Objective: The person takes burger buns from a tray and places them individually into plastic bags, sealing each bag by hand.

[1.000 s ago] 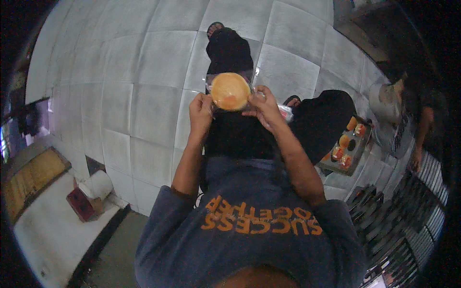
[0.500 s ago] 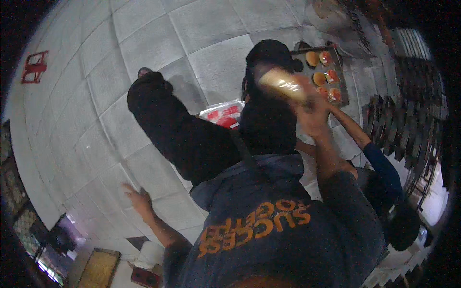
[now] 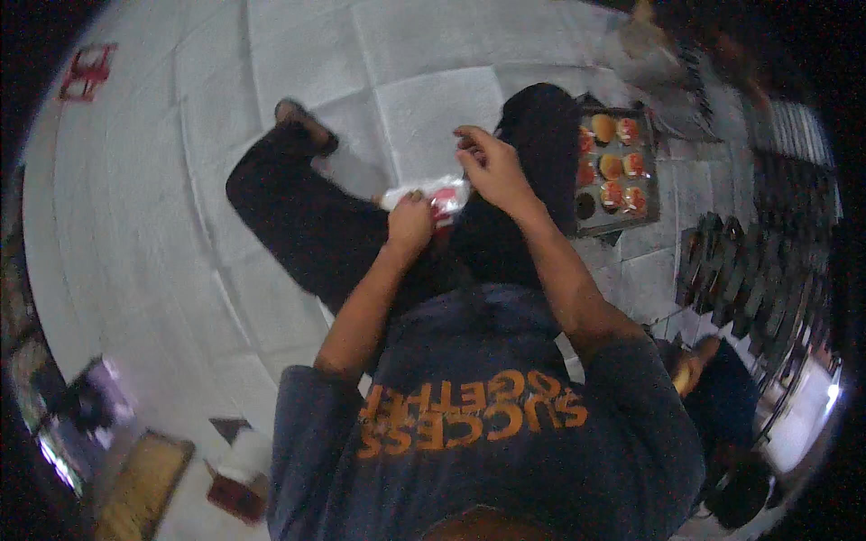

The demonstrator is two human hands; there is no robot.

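Between my thighs lies a pack of clear and red plastic bags (image 3: 448, 200). My left hand (image 3: 412, 222) is closed on its near side, with the bags bunched white above the knuckles. Just right of the pack, my right hand (image 3: 495, 169) is raised with its fingers bent and apart, and nothing shows in it. Beyond my right knee, a dark baking tray (image 3: 606, 225) holds several round buns (image 3: 611, 166), some in clear wrappers with red print.
At the lower right, another person's hand (image 3: 706, 350) is beside a golden bun (image 3: 687, 374). Dark stacked metal pans (image 3: 735, 270) stand at the right. A yellowish board (image 3: 144, 487) and a dark red container (image 3: 236, 498) are at the lower left. Pale tiles (image 3: 271, 270) cover the floor.
The wrapped bread that was in my right hand is gone from it. That hand has moved left over my lap. My left hand has come in from the far left and taken hold of the bags.
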